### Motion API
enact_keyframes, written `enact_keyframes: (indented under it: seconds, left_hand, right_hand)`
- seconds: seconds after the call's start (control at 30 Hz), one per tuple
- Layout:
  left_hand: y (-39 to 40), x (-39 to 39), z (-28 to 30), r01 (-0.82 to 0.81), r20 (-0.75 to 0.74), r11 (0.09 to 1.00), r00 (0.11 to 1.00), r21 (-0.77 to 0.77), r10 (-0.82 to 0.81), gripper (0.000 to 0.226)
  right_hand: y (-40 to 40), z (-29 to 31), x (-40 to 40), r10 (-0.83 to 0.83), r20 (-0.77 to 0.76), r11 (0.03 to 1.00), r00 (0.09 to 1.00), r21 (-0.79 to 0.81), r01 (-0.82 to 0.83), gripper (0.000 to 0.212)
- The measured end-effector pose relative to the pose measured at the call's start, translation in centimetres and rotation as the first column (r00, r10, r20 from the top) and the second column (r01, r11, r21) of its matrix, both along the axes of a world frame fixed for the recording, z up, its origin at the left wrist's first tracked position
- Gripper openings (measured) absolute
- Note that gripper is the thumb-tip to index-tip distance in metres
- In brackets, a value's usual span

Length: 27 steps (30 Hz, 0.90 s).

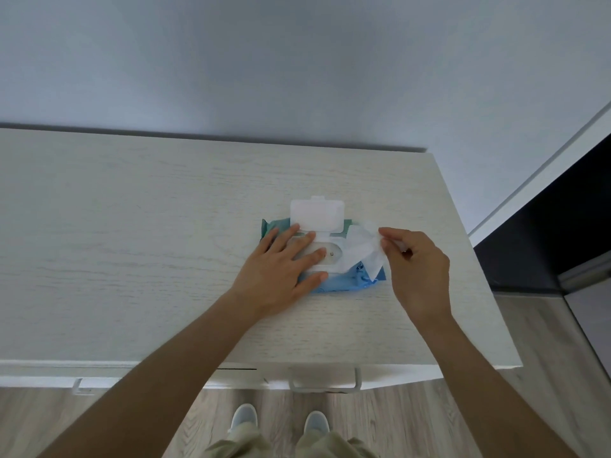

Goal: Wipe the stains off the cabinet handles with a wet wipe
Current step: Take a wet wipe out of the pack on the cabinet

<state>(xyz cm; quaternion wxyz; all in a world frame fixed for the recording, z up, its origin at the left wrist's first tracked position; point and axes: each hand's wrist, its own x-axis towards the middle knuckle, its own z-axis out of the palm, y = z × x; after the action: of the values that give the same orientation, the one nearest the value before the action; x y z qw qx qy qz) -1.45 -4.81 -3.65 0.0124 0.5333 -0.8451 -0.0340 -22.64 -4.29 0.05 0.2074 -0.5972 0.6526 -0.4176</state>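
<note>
A blue and green pack of wet wipes (344, 284) lies on the pale wooden cabinet top (132, 242), its white flip lid (317, 214) standing open. My left hand (281, 269) presses flat on the pack with straight fingers. My right hand (416, 262) pinches a white wet wipe (362, 251) that stretches from the pack's opening to my fingertips, to the right of the pack. Below the front edge, a white cabinet handle (325, 386) shows under my arms, and part of another handle (82, 388) shows at the lower left.
A plain wall rises behind the cabinet. To the right lie a dark unit (562, 226) and wood-look floor (545, 325). My shoes (244, 418) stand on the floor in front of the cabinet. The cabinet's right edge is close to my right hand.
</note>
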Motion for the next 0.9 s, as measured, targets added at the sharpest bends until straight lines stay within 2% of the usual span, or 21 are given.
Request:
enact_keyframes:
  seconds: [0.07,0.13,0.23,0.37,0.47,0.53,0.6,0.8,0.9]
  left_hand:
    - [-0.5,-0.3,0.7,0.024,0.008,0.999,1.000,-0.021,-0.024,0.090]
    - [-1.6,-0.7,1.3,0.021,0.011,0.998,1.000,-0.057,-0.021,0.086]
    - [-3.8,-1.2,1.8,-0.070,0.005,0.996,0.997,-0.059,0.071,0.081]
    - [-5.1,-1.9,2.6,-0.174,-0.026,0.985,0.985,-0.022,0.173,0.085]
    - [-2.8,-2.0,2.9,-0.169,-0.127,0.967,0.981,-0.192,0.147,0.077]
    - [-0.2,-2.1,2.3,-0.116,-0.218,0.937,0.975,-0.330,0.044,0.065]
    - [2.1,-2.1,1.1,-0.074,-0.249,0.920,0.968,-0.384,-0.026,0.056]
    - [4.6,-2.7,0.0,-0.155,-0.274,0.980,0.955,-0.126,0.116,0.059]
    - [4.1,-2.5,0.1,-0.153,-0.179,0.986,0.974,-0.068,0.139,0.051]
  right_hand:
    - [0.1,-0.1,0.2,0.029,-0.007,1.000,1.000,0.004,-0.029,0.019]
    - [0.1,-0.2,0.3,0.048,0.002,0.999,0.999,0.010,-0.048,0.018]
    - [0.2,-0.3,0.2,0.078,0.022,0.997,0.997,-0.002,-0.078,0.018]
    - [0.6,-0.2,-0.2,0.116,0.078,0.993,0.990,-0.016,-0.115,0.020]
    - [1.2,0.0,-1.0,0.130,0.110,0.991,0.985,-0.019,-0.129,0.025]
    - [1.7,0.2,-1.6,0.135,0.141,0.991,0.981,-0.032,-0.132,0.028]
    - [2.3,0.2,-2.2,0.132,0.159,0.991,0.978,-0.033,-0.129,0.029]
    - [3.9,0.0,-3.1,0.111,0.141,0.994,0.984,-0.009,-0.110,0.025]
    - [4.9,0.2,-2.6,0.111,0.132,0.994,0.985,-0.017,-0.110,0.025]
